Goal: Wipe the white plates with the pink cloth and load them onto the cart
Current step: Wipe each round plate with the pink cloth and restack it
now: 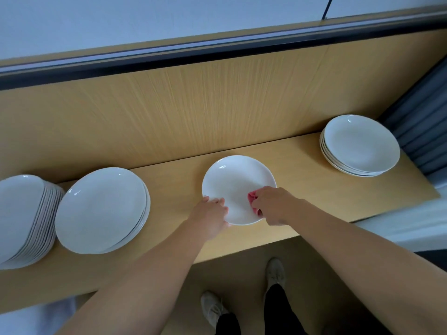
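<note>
Left hand grips plate rim, near counter front edge; right hand clutches pink cloth.

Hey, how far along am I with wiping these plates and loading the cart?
Hard to say exactly. Possibly done: the short stack on the right, though nothing shows it was wiped. In hand: the single plate on the counter, left hand gripping its rim, right hand pressing the pink cloth onto it. Left: the wide stack and the tall stack on the left, plus loading; no cart is in view.
</note>
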`<state>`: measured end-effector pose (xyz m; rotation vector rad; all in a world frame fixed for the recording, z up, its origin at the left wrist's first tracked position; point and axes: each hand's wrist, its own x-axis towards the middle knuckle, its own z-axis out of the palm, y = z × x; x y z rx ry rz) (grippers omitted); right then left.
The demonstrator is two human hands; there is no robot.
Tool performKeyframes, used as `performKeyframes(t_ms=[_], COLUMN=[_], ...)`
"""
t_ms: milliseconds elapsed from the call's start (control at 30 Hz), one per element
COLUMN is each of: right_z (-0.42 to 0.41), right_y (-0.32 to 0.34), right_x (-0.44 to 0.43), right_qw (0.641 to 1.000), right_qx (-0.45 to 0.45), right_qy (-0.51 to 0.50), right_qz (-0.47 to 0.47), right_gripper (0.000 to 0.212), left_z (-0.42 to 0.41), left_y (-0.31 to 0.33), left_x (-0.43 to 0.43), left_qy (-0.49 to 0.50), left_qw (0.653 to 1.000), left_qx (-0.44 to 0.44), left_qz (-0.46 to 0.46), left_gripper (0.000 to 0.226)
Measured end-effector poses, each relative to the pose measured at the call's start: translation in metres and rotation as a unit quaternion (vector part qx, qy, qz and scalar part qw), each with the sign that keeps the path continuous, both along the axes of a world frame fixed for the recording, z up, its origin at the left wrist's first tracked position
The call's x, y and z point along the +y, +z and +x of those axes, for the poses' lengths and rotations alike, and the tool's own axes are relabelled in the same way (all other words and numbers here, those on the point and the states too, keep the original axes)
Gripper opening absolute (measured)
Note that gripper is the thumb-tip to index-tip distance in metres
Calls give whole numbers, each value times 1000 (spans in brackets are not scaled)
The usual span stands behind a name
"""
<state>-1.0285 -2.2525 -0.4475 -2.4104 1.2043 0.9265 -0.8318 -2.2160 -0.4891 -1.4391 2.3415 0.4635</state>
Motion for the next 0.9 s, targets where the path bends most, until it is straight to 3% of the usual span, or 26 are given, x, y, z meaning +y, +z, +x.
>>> performKeyframes(t_ms=[133, 267, 433, 533, 633, 900], right_z=[2, -6, -29, -42, -54, -84], right_y=[5, 15, 24, 32, 33, 28], right_x=[2, -3, -21, -32, -39, -57], right_qw=[999, 995, 981, 968, 961, 948], right_qx=[-36, -87, -175, -224, -249, -302], right_qy=[12, -31, -81, -110, -108, -93], right_qz=[31, 48, -9, -35, -53, -44], right_gripper=[28, 35, 24, 28, 26, 23], left_z=[-1, -2, -22, -51, -84, -131], left_y=[1, 4, 13, 24, 27, 18], left_x=[0, -1, 4, 11, 8, -5], left_qy=[2, 18, 63, 78, 99, 142], left_qw=[1000, 1000, 998, 995, 992, 988], left_qx=[0, 0, 16, 52, 70, -43], left_qz=[4, 16, 0, -27, -31, 40], left_gripper=[43, 43, 37, 26, 30, 57])
